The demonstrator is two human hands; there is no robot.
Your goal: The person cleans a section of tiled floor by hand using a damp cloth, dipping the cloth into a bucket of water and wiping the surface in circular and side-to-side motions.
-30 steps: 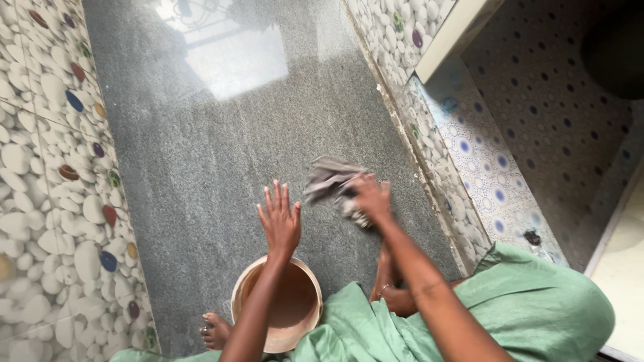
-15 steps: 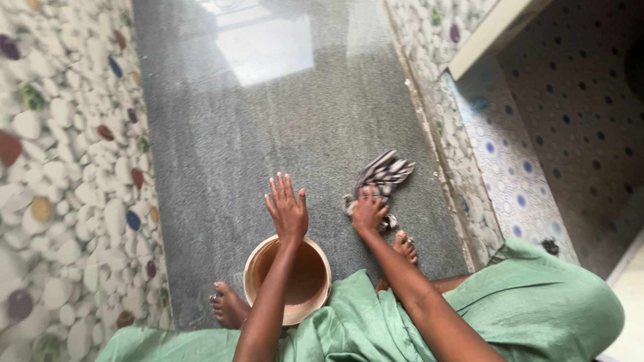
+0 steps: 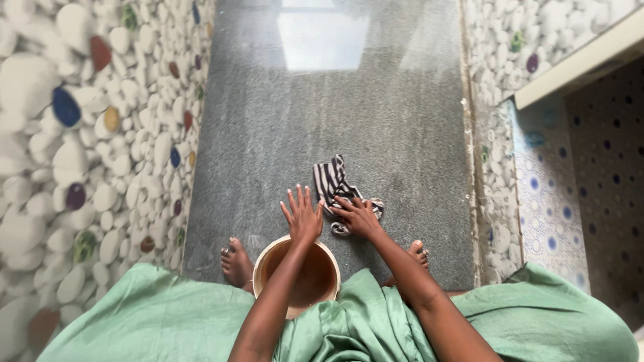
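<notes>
— Right hand [image 3: 359,218]?
— Pressed flat on the striped cloth [image 3: 335,184], fingers spread over its near end; pinning rather than pinching, no closed grip visible.
— Left hand [image 3: 303,218]?
— Open, fingers fanned, palm down, empty. Hovering or resting just above the rim of the bucket [image 3: 268,258]; cannot tell which.
— Lie of the cloth from the grip?
— Runs away from the right hand, up and slightly leftward across the floor [image 3: 376,127]. Long axis roughly along the corridor, far end free, near end bunched under the palm. Nearer the right hand by far; left hand just beside it, not touching.
— Materials?
— Cloth: soft, crumpled, dark-and-white stripes, looks limp, possibly damp. Floor: polished grey speckled stone, glossy, reflecting a bright window patch. Bucket: round, pale rim, brownish inside, wedged between bare feet. Walls: pebble-pattern tiles [image 3: 100,167] left and right, coloured stones scattered among white. Green garment [image 3: 168,315] draped at the bottom.
</notes>
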